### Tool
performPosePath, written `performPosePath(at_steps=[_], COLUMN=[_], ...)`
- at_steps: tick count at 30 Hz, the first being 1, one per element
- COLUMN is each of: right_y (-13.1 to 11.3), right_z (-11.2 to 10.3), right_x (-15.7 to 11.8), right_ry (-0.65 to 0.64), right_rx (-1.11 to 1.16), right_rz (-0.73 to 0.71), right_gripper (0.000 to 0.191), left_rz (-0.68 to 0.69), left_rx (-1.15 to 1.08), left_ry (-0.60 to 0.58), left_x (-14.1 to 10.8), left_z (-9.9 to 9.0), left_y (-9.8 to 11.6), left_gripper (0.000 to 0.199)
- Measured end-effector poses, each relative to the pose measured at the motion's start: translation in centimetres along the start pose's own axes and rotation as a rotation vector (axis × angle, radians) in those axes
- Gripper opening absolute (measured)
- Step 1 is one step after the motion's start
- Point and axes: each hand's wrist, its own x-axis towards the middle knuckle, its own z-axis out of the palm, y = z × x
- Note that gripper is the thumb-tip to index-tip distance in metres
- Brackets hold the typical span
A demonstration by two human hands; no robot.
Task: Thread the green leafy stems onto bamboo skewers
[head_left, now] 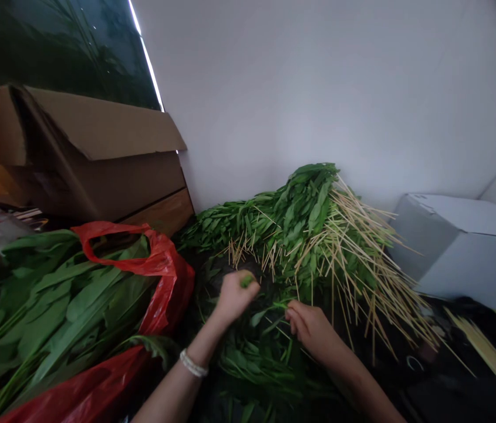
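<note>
My left hand (235,292) is closed in a fist, and a bit of green leaf (246,281) shows at its top. Lower and to the right, my right hand (311,329) pinches a leafy green stem (279,305) whose leaves hang to the left. Loose leafy stems (256,364) lie on a dark surface below both hands. Behind them is a large heap of green leaves (313,194) on thin pale sticks (357,235), the stick ends fanning out to the right.
A red plastic bag (166,282) full of broad leaves (84,294) stands at left. Behind it sits an open cardboard box (111,182). A white box (472,258) is at right, with a bundle of pale sticks (485,346) in front. A white wall (296,88) rises behind the heap.
</note>
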Motion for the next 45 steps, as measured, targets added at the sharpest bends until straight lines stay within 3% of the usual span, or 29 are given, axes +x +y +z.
performPosePath(at_steps=[2,4,6,13,17,20,22,25,34,37,41,45], right_y=[0.2,0.0,-0.4,-0.6,-0.2,-0.2,-0.3,-0.5,-1.0,-0.5,0.1,0.4], right_z=[-0.2,-0.3,0.0,1.7,2.3,2.6,2.7,2.6,2.2,2.1,1.3,0.3], right_x=[0.0,0.1,0.1,-0.4,-0.4,-0.3,-0.3,-0.3,0.3,0.8,0.9,0.5], right_ry=[0.016,0.021,0.014,0.019,0.046,0.077,0.095,0.132,0.161,0.188,0.211,0.242], right_rx=[-0.024,-0.05,-0.085,-0.302,-0.371,-0.371,-0.342,-0.252,0.322,0.489,0.58,0.513], right_rz=[0.015,0.016,0.007,-0.021,-0.049,-0.057,-0.055,-0.039,0.151,0.216,0.258,0.253], right_gripper=[0.028,0.027,0.024,0.018,0.02,0.021,0.02,0.015,0.024,0.024,0.022,0.026], left_rz=[-0.105,-0.015,0.094,0.231,0.301,0.375,0.432,0.507,0.556,0.488,0.29,0.349], left_rx=[-0.107,-0.118,-0.103,0.097,0.108,0.264,0.397,0.453,0.172,0.051,-0.184,-0.116], left_ry=[0.115,0.113,0.031,-0.332,-0.39,-0.413,-0.432,-0.439,-0.415,-0.327,0.048,0.303], left_x=[1.0,1.4,0.9,-1.8,-1.7,-1.7,-1.9,-2.0,-1.9,-1.2,1.6,4.9], left_z=[-1.3,-2.1,-1.8,1.8,1.4,1.2,1.2,1.2,0.0,-0.6,-3.3,-5.6], left_y=[-0.8,-0.8,-0.1,2.0,1.7,1.8,2.1,2.6,3.4,2.6,2.0,3.0], left_gripper=[0.016,0.016,0.016,0.019,0.024,0.016,0.007,0.012,0.017,0.015,0.021,0.021])
